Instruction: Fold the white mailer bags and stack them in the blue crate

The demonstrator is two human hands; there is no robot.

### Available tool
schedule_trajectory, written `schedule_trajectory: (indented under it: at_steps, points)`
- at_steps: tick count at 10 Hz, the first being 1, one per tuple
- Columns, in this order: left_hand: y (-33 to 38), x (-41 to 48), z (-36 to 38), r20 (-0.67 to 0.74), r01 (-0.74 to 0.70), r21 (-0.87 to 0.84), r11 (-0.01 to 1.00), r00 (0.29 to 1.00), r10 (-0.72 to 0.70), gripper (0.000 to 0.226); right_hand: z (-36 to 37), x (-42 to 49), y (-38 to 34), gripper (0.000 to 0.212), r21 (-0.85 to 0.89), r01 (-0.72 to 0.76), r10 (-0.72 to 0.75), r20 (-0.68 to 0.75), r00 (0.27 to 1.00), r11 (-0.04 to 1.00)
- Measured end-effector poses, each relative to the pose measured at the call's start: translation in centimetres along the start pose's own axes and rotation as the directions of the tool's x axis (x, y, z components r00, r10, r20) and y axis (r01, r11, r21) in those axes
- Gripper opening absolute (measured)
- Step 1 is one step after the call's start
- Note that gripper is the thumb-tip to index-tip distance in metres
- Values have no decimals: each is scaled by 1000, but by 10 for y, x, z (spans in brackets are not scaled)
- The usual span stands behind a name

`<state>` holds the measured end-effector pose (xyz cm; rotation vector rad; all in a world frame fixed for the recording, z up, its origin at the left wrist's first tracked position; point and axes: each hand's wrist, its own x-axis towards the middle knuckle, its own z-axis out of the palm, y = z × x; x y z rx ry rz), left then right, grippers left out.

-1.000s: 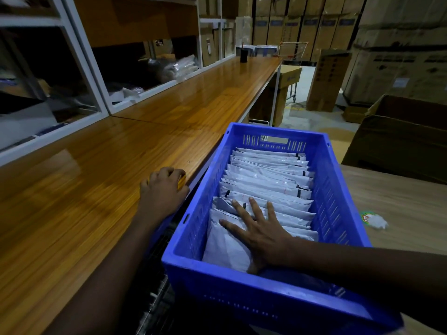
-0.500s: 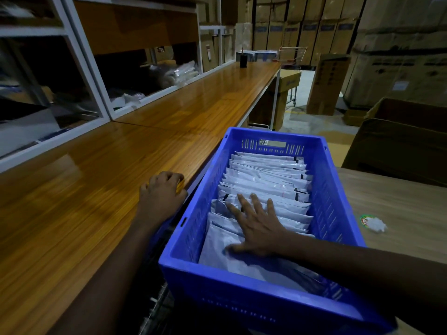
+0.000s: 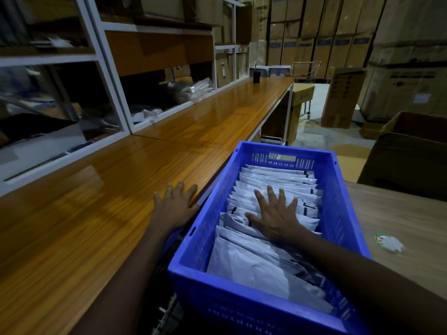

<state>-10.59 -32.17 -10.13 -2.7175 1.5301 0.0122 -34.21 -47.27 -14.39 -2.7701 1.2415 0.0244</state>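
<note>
Now my left hand (image 3: 175, 206) lies flat, uncurled; my right hand (image 3: 275, 220), spread wide, presses the mid-frame mailer bags (image 3: 254, 264). They look soft and slippery; grab edges.

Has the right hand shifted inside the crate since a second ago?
Yes. The right hand has slid along the mailer bags toward the far wall of the blue crate, away from the person.

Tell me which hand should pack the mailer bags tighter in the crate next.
Right, probably. The right hand lies flat, fingers spread, on the white mailer bags inside the blue crate. The left hand rests open on the wooden counter, outside the crate's left wall.
</note>
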Motion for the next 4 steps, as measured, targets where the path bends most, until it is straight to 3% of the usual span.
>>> schedule_trajectory:
  at_steps: [1, 2, 3, 4]
  points:
    - [-1, -1, 0, 0, 1, -24, 1000, 1000, -1, 66, 1, 1, 2, 95, -32, -3, 5, 87, 996, 999]
    - [0, -6, -2, -93, 1, -69, 998, 996, -8, 59, -3, 4, -5, 77, 16, -32, 31, 45, 999, 999]
    - [-1, -13, -2, -278, -47, -180, 983, 960, -5, 44, -18, 6, -24, 59, 215, -46, 78, -144, 987, 976]
    - [-12, -16, -9, -448, -52, -269, 962, 891, -77, 32, -46, 20, -64, 49, 362, 88, 39, -330, 943, 928]
